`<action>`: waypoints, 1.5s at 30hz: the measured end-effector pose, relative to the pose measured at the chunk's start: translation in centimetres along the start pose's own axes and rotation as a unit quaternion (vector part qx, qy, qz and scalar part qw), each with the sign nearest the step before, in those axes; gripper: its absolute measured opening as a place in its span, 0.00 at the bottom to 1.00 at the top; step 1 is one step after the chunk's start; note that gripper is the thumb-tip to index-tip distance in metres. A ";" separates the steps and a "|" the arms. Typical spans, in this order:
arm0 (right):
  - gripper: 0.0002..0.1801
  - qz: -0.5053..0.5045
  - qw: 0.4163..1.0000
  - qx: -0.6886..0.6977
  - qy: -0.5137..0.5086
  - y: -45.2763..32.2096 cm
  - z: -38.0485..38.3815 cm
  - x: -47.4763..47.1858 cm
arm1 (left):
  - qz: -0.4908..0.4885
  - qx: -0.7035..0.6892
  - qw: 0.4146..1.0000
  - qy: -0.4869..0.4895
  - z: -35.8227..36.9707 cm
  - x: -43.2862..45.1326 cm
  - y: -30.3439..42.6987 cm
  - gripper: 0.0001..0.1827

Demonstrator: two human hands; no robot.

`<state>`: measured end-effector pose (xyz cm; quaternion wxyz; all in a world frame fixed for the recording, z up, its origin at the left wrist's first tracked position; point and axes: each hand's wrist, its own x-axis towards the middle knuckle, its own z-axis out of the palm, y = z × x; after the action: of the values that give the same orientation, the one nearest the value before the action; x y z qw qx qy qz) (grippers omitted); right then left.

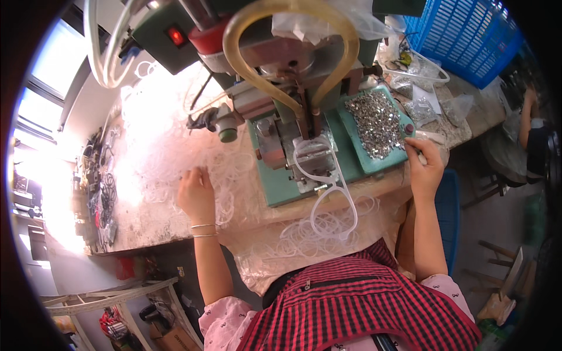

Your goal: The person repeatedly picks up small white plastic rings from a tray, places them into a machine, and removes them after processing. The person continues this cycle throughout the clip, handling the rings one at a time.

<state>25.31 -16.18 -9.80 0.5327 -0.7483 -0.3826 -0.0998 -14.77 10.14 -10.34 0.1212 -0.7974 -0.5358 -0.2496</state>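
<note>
A clear plastic eyeglass frame sits with one rim in the metal fixture of a green bench machine; its other rim hangs over the table's front. My left hand, fingers curled, rests at the near edge of a large heap of clear plastic frames. Whether it grips one is hidden. At the right rim of a teal tray full of small shiny metal parts is my right hand. Its thumb and forefinger are close together, but anything between them is too small to tell.
More clear frames lie on a plastic sheet across my lap. A yellowish hose loops above the fixture. Bags of small parts and a blue plastic basket are at the back right. Cables and tools line the left end.
</note>
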 end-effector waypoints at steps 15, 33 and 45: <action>0.18 0.059 0.928 0.340 -0.140 -12.1 8.4 1.8 | -0.163 -0.672 0.720 0.056 -3.1 -1.3 8.9 0.07; 0.14 -0.136 0.965 -0.205 -0.087 -3.1 4.1 2.7 | 0.347 -0.507 0.788 0.029 -10.3 1.2 17.8 0.09; 0.08 -0.255 0.944 -0.146 -0.153 -1.3 7.1 4.3 | 0.404 -0.473 0.783 0.003 -9.2 1.3 18.1 0.10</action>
<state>25.59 -7.79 -9.40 0.3094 -0.7014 -0.6187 -0.1719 -0.25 -0.25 -0.51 -0.1800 -0.8972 0.0217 -0.4027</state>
